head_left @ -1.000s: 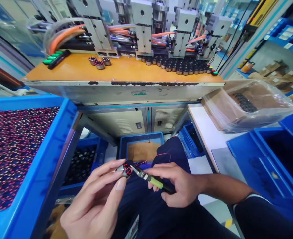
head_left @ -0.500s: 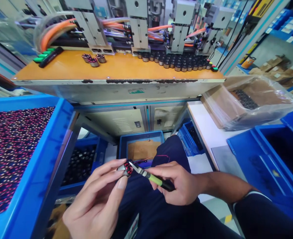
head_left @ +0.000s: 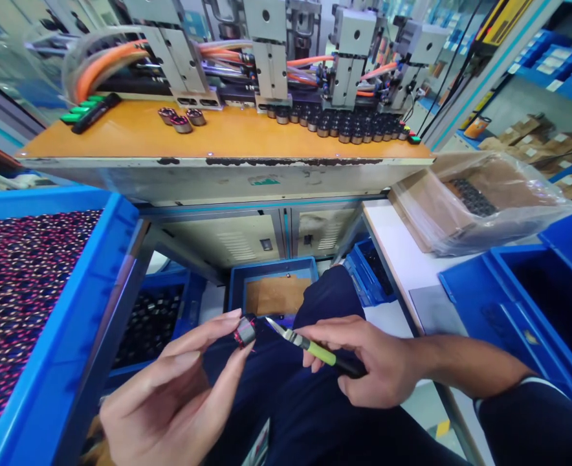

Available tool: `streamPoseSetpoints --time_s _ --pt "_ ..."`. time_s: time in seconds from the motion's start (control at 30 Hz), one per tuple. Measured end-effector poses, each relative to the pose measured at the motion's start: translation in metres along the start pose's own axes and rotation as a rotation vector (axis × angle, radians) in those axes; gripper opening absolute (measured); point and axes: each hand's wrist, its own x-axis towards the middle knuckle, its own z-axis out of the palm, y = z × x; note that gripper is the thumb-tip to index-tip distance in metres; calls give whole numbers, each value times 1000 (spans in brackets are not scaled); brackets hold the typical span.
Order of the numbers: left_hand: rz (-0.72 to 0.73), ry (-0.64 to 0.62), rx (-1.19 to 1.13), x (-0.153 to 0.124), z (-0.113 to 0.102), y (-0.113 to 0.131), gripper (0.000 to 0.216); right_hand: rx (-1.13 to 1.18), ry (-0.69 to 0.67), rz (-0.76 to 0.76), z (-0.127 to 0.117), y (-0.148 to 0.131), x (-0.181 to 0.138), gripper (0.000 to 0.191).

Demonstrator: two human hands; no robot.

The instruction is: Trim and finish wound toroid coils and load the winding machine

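Between the thumb and fingertips of my left hand (head_left: 179,382) is a small motor stator (head_left: 246,331), a grey metal ring with dark ends and reddish windings. It is held in the air above my lap, tilted, its side turned up. My right hand (head_left: 371,362) is wrapped round a pair of cutting pliers (head_left: 310,346) with green and black handles. The pliers' tips point left at the stator, a short gap apart from it, and their jaws look closed or nearly so. My right palm hides the handle ends.
A blue bin (head_left: 116,226) full of wound stators is at the left. Below my hands sits a blue tray (head_left: 271,264) with cardboard in it. The orange bench (head_left: 247,139) bears several dark parts under a machine. A plastic-lined carton (head_left: 422,213) stands right, beside a blue crate (head_left: 504,310).
The pliers have drawn away from the stator to the right. My left fingers have turned the stator over, so its windings face down-left. The long red wire above the pliers no longer shows.
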Motion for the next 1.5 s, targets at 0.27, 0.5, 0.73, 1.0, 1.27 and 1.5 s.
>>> streamPoseSetpoints --time_s 0.27,0.5,0.73,1.0,1.27,1.5 --pt "46 3 -80 6 4 19 47 119 1 -20 11 5 2 78" --pt "95 4 -141 8 5 22 57 133 19 -63 15 7 4 80" --pt "44 -15 -194 9 5 24 57 136 9 -31 15 7 4 75" --pt "31 -20 -206 6 4 22 62 153 10 42 14 5 6 61" --pt "0 -11 -222 6 6 23 59 82 64 201 15 0 6 35" --pt "-391 41 -644 17 8 16 47 95 117 273 6 3 8 32"
